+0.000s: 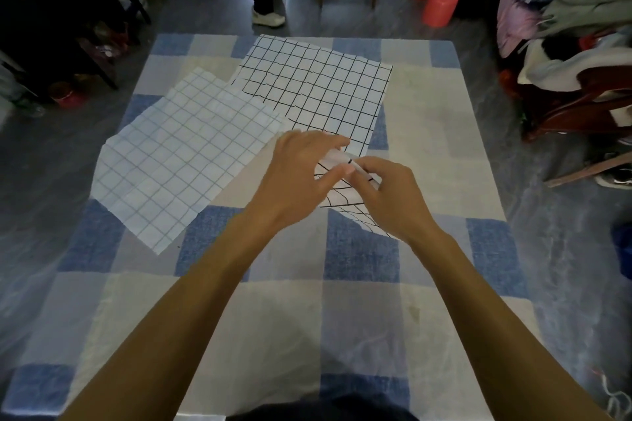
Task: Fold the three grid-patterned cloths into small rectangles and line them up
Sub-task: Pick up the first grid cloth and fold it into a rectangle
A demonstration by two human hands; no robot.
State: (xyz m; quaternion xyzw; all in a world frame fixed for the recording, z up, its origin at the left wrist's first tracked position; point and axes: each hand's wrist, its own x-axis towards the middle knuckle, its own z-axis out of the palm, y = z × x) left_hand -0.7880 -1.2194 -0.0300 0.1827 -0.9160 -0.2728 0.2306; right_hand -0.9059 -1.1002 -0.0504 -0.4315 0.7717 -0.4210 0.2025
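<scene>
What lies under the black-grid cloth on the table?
Around the black-grid cloth only the checked tablecloth shows. The left hand and right hand pinch its near corner; whatever lies beneath is covered.

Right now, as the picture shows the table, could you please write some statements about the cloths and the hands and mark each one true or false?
1. Both the left hand and the right hand pinch the black-grid cloth. True.
2. The pale-grid cloth is already folded into a small rectangle. False: it lies spread open and flat.
3. The pale-grid cloth lies to the left of the black-grid cloth. True.
4. The cloths lie on bare wood. False: they lie on a blue and white checked tablecloth.
</scene>
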